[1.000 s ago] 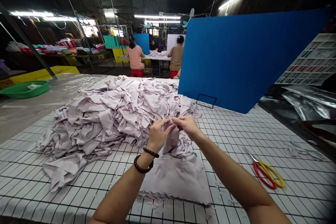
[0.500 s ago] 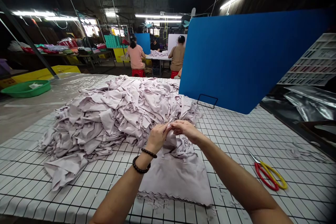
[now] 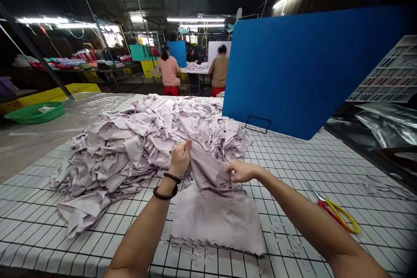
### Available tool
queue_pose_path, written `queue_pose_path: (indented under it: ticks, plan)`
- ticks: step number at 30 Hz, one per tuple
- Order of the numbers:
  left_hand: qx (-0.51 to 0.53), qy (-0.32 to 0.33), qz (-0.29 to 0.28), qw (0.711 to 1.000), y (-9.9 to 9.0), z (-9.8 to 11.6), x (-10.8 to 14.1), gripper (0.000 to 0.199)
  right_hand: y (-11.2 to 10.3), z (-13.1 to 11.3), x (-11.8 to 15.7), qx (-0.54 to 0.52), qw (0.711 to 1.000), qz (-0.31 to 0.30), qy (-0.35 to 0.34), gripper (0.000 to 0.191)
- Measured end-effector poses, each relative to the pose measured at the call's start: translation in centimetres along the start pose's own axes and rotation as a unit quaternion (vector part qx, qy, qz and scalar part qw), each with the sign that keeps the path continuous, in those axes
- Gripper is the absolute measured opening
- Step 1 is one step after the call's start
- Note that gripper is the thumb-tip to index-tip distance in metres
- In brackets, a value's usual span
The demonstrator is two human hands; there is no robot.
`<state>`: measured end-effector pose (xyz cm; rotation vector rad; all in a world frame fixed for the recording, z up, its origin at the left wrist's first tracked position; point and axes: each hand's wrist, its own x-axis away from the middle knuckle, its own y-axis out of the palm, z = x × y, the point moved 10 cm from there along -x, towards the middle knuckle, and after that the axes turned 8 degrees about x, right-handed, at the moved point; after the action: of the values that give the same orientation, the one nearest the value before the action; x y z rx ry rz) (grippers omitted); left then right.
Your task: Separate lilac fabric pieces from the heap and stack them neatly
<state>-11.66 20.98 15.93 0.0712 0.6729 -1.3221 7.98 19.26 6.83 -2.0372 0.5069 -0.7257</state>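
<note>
My left hand (image 3: 180, 158) pinches the upper left edge of a pale lilac cloth piece (image 3: 208, 167). On its other side, my right hand (image 3: 241, 171) grips the same piece with curled fingers. The cloth hangs stretched between both hands, above a flat stack of similar lilac pieces (image 3: 218, 221) with wavy front edges. Behind and to the left spreads a big crumpled pile of lilac cloth pieces (image 3: 130, 143). Scissors (image 3: 339, 215) with one red and one yellow handle lie right of my right forearm, which partly covers the red handle.
A large blue board (image 3: 293, 74) stands at the back right of the grid-patterned table (image 3: 286, 156) on a black wire stand (image 3: 258, 124). A green basin (image 3: 35, 113) is at the far left. Cloth scraps (image 3: 293, 245) lie near the stack. Co-workers (image 3: 169, 69) sit in the background.
My hands have moved apart from being together: the left toward the left, the right slightly right and down. The cloth between them is now spread open.
</note>
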Motion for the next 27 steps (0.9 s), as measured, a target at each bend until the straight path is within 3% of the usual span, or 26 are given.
queue_pose_path:
  ticks: [3,6,11,14,17,19,20,23,25,27]
  plan:
    - [0.060,-0.004,0.015,0.998,-1.1,0.3,-1.6,0.041,0.3,1.0,0.7,0.079,0.996,-0.015,0.027,0.010]
    - [0.117,0.012,0.007,0.993,-1.4,1.2,-3.2,0.040,-1.2,1.8,1.5,0.091,0.994,0.004,0.061,0.017]
    - [0.287,-0.067,0.046,0.955,-1.5,-0.4,-5.1,0.039,-8.6,2.9,4.4,0.065,0.983,0.139,0.102,0.029]
    - [0.347,-0.082,0.053,0.933,-1.0,-0.7,-5.6,0.039,-12.7,2.0,6.5,0.062,0.967,0.213,0.125,0.029]
    - [0.320,-0.090,0.035,0.942,0.1,-0.2,-5.7,0.041,-12.0,-0.8,5.9,-0.095,0.986,0.122,0.057,0.028]
    - [0.278,-0.100,0.048,0.954,0.3,-0.1,-5.6,0.043,-10.6,-2.0,5.2,-0.207,0.976,0.054,0.025,0.031]
    - [0.261,-0.100,0.061,0.958,0.2,-0.1,-5.6,0.044,-10.3,-2.0,4.8,-0.246,0.968,0.050,0.028,0.031]
    - [0.217,-0.082,0.092,0.968,-0.4,0.1,-5.8,0.046,-10.6,-0.6,4.5,-0.343,0.929,0.137,0.037,0.030]
    - [0.174,-0.071,0.113,0.976,-1.0,-0.1,-6.2,0.047,-11.4,-0.1,5.0,-0.406,0.890,0.208,-0.005,0.030]
    - [0.136,-0.081,0.145,0.977,-2.0,-0.9,-6.7,0.048,-11.5,-0.5,5.5,-0.404,0.888,0.216,-0.042,0.032]
